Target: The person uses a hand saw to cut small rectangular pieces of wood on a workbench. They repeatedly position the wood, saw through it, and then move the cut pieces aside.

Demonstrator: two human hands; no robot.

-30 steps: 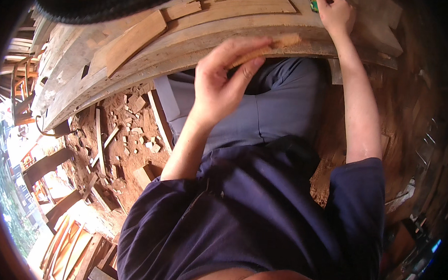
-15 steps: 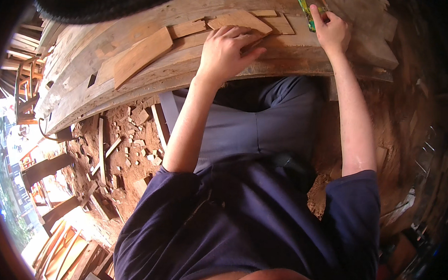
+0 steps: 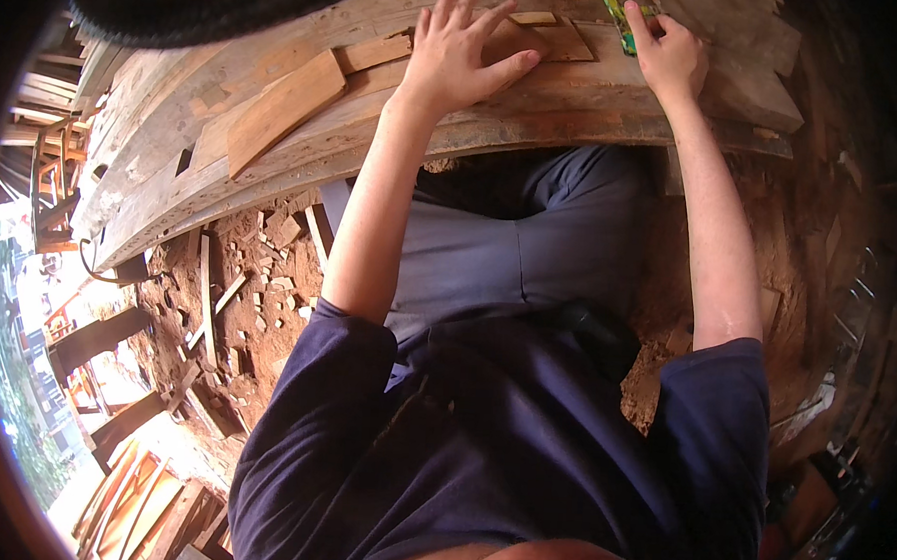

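Observation:
My left hand (image 3: 458, 58) hangs over a light-brown wooden board piece (image 3: 514, 45) on the bench, fingers spread and nothing in them. The hand covers part of that piece; whether the palm touches it, I cannot tell. To its left lie a longer flat board piece (image 3: 288, 111) and a thin strip of wood (image 3: 376, 53). At the far right my right hand (image 3: 672, 62) is closed, thumb stretched out. Against its left side is a narrow green-and-yellow object (image 3: 620, 25). What the curled fingers hold is mostly hidden.
The worn plank bench (image 3: 202, 194) curves across the top, its near edge above my legs (image 3: 465, 246). A thick black cable (image 3: 200, 14) crosses the upper left. Small wood offcuts (image 3: 283, 283) and strips litter the dirt floor. Stacked boards (image 3: 133, 506) stand at lower left.
My left hand has lifted and moved farther up over the bench, its fingers spreading apart. The board piece under it now looks darker and more covered. My right hand has hardly moved.

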